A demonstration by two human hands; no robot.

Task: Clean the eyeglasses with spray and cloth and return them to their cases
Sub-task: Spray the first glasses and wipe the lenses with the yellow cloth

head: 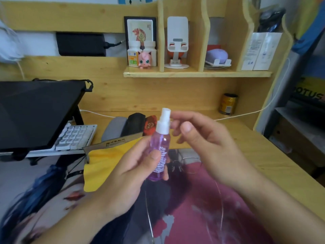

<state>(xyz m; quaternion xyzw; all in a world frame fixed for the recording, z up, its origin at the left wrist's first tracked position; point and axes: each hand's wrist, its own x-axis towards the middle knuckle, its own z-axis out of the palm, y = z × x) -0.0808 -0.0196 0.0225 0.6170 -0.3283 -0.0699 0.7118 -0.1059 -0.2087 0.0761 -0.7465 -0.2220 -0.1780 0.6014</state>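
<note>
My left hand [133, 173] grips a purple spray bottle [161, 148] upright over the desk, its white spray head on top. My right hand [202, 143] is just right of the head, with curled fingertips at the nozzle and the thumb apart; I cannot tell whether it pinches anything. Thin wire-framed eyeglasses [192, 164] lie on the printed desk mat [202, 199] below the bottle, temples pointing toward me. A yellow cloth [105, 166] lies left of the bottle. Three cases stand behind it: grey [115, 127], black [134, 123], red [150, 123].
A black tablet on a stand [35, 111] and a white keyboard [75, 136] fill the left. A can [227, 103] stands at the back right by a white cable. The shelf above holds pill bottles, a pink figure and a phone stand.
</note>
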